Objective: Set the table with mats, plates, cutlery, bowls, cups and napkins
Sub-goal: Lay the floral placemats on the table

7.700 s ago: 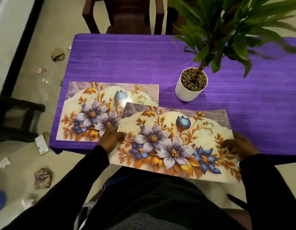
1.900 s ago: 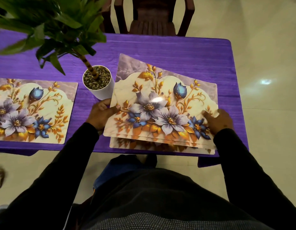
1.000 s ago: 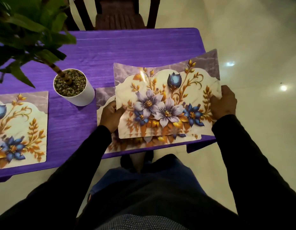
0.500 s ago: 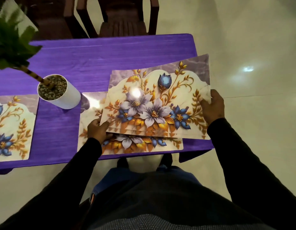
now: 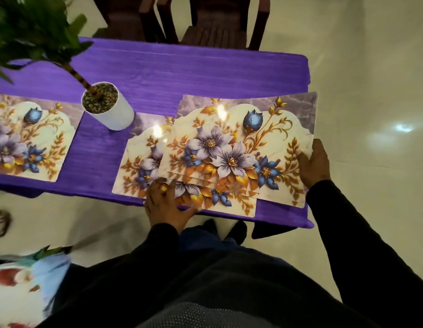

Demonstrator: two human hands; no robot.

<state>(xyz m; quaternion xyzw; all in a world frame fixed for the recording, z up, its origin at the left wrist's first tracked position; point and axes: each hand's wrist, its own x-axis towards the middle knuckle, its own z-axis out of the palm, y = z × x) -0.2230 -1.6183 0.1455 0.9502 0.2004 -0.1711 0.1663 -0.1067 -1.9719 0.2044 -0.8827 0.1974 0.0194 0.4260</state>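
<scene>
A stack of mats (image 5: 241, 147) is gripped at its right edge by the right hand (image 5: 315, 162), above the second mat (image 5: 144, 166) lying on the surface (image 5: 182, 72). This mat is pressed at its near edge by the open left hand (image 5: 166, 204), which is nearer to it.

One head-worn camera (wide-angle) looks steeply down from above the desk (image 5: 205, 72), close, facing the chair (image 5: 217, 27) beyond it.
</scene>
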